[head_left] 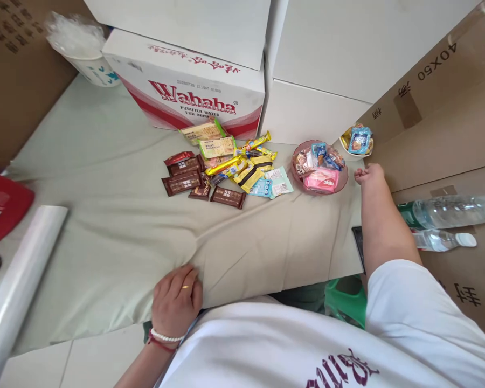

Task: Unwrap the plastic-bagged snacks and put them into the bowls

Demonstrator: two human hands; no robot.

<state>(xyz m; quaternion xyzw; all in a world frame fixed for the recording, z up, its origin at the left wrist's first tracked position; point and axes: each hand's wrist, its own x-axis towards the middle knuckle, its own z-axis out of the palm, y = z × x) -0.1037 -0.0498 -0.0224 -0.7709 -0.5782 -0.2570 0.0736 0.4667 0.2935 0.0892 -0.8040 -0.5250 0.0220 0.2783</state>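
My left hand [177, 299] rests on the cloth at the table's near edge, its fingers curled and nothing visible in them. At the right, my right hand [369, 173] is closed with bent fingers, between a pink glass bowl [341, 186] and a white paper cup [356, 157]; no object shows in it. Small wrapped snacks fill the bowl, among them a pink wafer packet [321, 180]. A blue snack packet [359, 140] tops the cup. Left of the bowl lies a pile with brown chocolate packets [228, 197], yellow packets [248, 178] and green-edged cracker packs [217, 147].
A Wahaha water carton [194, 99] and white boxes [319, 108] stand behind the snacks. A plastic-filled tub [91, 67] is at back left. At left are a red object [2, 210] and a white roll [24, 280]. Bottles [452, 213] lie by the right-hand cardboard [436, 102].
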